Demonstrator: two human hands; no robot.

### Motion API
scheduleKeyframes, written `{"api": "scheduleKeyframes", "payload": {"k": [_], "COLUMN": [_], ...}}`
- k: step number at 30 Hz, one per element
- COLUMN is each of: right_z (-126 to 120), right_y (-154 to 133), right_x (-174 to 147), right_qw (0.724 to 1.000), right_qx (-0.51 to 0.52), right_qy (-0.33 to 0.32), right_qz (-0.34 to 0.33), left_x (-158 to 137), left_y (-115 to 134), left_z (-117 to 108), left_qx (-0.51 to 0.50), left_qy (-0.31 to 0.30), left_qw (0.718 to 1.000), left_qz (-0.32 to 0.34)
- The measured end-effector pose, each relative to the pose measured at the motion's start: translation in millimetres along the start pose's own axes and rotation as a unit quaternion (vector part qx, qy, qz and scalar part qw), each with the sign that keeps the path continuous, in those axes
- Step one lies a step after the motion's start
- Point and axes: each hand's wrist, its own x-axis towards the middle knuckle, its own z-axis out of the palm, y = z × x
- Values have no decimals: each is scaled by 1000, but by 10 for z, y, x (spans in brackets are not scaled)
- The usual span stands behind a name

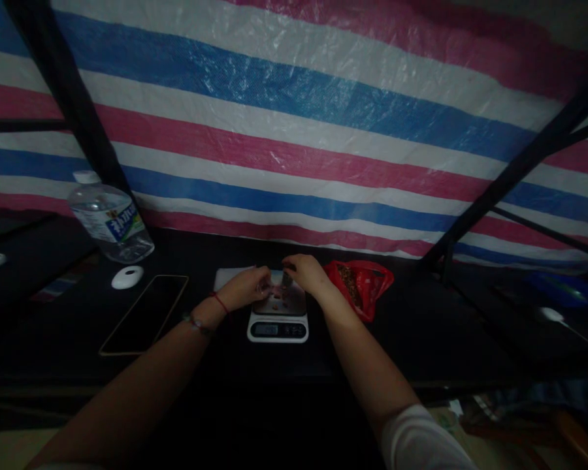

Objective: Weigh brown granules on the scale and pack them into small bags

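Note:
A white digital kitchen scale [278,330] with a metal plate and a lit display sits in front of me on the black table. Above its plate, my left hand [249,286] comes in from the left, its fingers pinched on a small clear plastic item [274,287] that looks like a bag. From the other side my right hand [304,273] pinches the same see-through item, its fingertips partly hidden. A few small brownish bits [276,305] show on or just above the plate. Dim light blurs the details between the fingers.
A red plastic bag [370,287] holding brown granular stuff lies open right of the scale. White paper [223,277] is behind my left hand. A phone [149,313], a white mouse [127,277] and a large water bottle [110,219] are leftward. Black frame bars flank striped sheeting.

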Motion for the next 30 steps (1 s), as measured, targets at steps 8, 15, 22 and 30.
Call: {"api": "scheduleKeyframes", "payload": {"k": [8,15,22,30], "right_z": [-69,159,343,367], "right_y": [49,115,-82,-162], "right_x": [-44,-200,-237,-283], "right_qw": [997,987,970,972], "right_qx": [54,148,224,223], "right_qy": [37,42,91,67], "right_qz": [-31,36,-24,-25], "left_x": [8,-2,-34,-31], "left_y": [-39,-14,12,12], "left_z": [17,-46,-53,-73], "left_qx": [-39,-35,-21,-23], "left_qy": [25,85,117,84], "left_qw": [999,996,993,996], "left_qz": [-6,-20,13,28]}}
